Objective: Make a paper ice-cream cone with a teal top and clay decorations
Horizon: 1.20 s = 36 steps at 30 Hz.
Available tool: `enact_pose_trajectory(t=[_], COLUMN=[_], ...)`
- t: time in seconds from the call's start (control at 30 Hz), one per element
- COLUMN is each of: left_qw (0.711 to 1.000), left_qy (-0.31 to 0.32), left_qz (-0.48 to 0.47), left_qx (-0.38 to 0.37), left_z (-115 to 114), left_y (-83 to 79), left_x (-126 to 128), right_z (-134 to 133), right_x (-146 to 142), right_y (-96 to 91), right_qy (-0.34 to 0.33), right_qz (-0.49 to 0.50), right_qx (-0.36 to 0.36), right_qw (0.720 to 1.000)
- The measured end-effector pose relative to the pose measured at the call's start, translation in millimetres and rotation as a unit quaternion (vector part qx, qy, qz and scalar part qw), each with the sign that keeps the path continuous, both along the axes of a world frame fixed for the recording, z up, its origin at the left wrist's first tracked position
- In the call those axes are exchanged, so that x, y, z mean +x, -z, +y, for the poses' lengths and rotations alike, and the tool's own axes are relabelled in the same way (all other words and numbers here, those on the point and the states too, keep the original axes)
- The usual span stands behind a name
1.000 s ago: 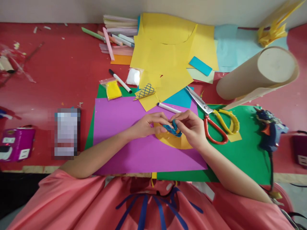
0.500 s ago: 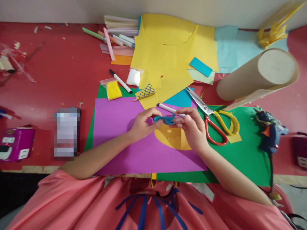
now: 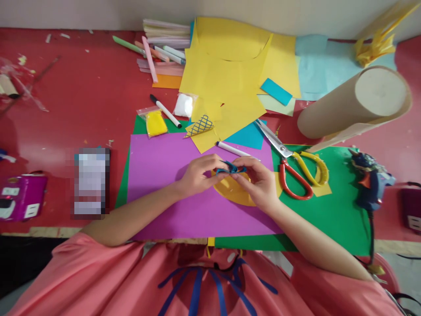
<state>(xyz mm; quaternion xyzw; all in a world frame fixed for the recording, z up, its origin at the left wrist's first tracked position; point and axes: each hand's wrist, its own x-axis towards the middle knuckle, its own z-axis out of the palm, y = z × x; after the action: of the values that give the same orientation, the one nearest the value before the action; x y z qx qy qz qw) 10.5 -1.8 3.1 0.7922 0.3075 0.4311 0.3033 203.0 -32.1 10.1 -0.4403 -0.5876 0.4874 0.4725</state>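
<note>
Between the fingertips of both hands is a small piece of blue paper (image 3: 232,168), bent and fringed-looking. My left hand (image 3: 201,174) pinches its left end, and my right hand (image 3: 261,181) pinches its right end. Fingers cover part of it, so its full shape is hidden. Beneath the hands lies a yellow-orange paper circle (image 3: 230,192) on a purple sheet (image 3: 171,210). Just beyond the fingers rests a white marker (image 3: 234,150). Scissors (image 3: 285,153) with one red and one yellow handle lie open to the right of my right hand.
Yellow sheets (image 3: 226,66) and a stack of folded paper strips (image 3: 166,33) lie at the back. A large paper roll (image 3: 335,105) and a glue gun (image 3: 370,188) are at right. A phone (image 3: 91,182) lies left; a green sheet (image 3: 335,224) extends right.
My right hand has shifted slightly left and closed its fingers nearer to my left hand. The blue paper has turned and now looks more folded between the fingertips.
</note>
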Motion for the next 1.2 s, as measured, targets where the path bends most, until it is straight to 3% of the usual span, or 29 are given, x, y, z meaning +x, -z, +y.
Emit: enact_pose_trajectory(t=[0.17,0.5,0.8,1.2], left_qw=[0.999,0.988,0.995,0.983], left_qy=[0.016,0.041,0.039,0.085], left_qz=[-0.033,-0.107,-0.087,-0.119], left_qx=[-0.032,-0.102,-0.041,-0.113], left_z=[2.4,-0.5,1.7,3.4], left_y=[1.3,-1.5,1.6,4.8], left_x=[0.2,0.1,1.3,-1.0], right_z=[1.5,5.9,2.7,5.0], right_x=[2.8,0.9,-1.6,0.7], right_y=[1.0,-0.6,0.2,0.7], right_qy=[-0.028,0.037,0.024,-0.015], right_qz=[-0.001,0.054,0.047,0.073], right_qx=[0.021,-0.056,-0.019,-0.06], right_qw=[0.999,0.996,0.998,0.995])
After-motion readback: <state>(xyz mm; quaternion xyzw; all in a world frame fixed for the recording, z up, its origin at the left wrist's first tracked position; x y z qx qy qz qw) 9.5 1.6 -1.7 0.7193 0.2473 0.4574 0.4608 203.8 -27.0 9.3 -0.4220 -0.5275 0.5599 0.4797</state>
